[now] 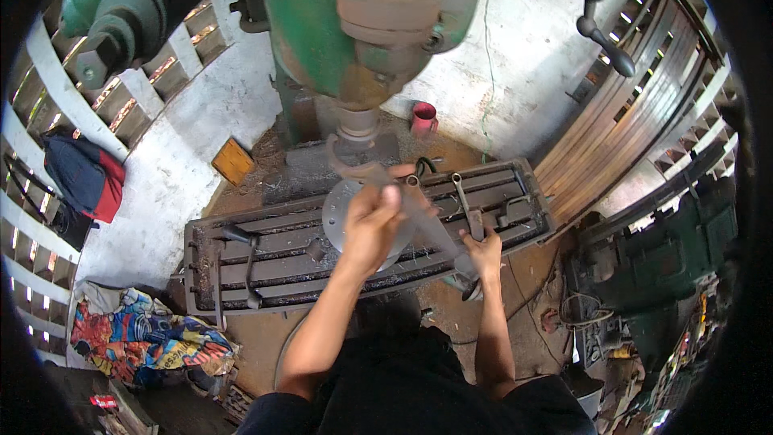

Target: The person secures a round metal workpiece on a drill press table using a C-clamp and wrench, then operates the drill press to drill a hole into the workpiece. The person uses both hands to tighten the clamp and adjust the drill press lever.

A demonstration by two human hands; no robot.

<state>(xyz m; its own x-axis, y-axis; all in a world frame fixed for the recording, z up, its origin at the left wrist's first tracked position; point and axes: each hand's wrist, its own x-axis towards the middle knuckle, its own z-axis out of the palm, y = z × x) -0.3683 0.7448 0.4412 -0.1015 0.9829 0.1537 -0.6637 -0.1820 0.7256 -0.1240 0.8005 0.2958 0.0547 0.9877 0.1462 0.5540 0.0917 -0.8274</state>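
Observation:
A large open-ended wrench (431, 229), smeared by motion, slants across the machine table. Its curved jaw is up by the spindle (358, 122), and I cannot tell whether they touch. My left hand (372, 225) is closed on the wrench, thumb up, above a round metal disc (332, 216). At the right part of the table, my right hand (485, 254) has thumb and fingers on either side of a small block-shaped metal piece (477, 224). A ring spanner (462, 193) lies just beyond that piece. The wrench's lower end passes beside my right wrist.
The green machine head (310, 32) overhangs the slotted table (282, 290). A crank handle (250, 266) lies on the table's left. Behind stand a red mug (423, 118) and a wooden block (233, 162). Colourful cloth (149, 334) lies lower left; a dark green machine (660, 262) stands right.

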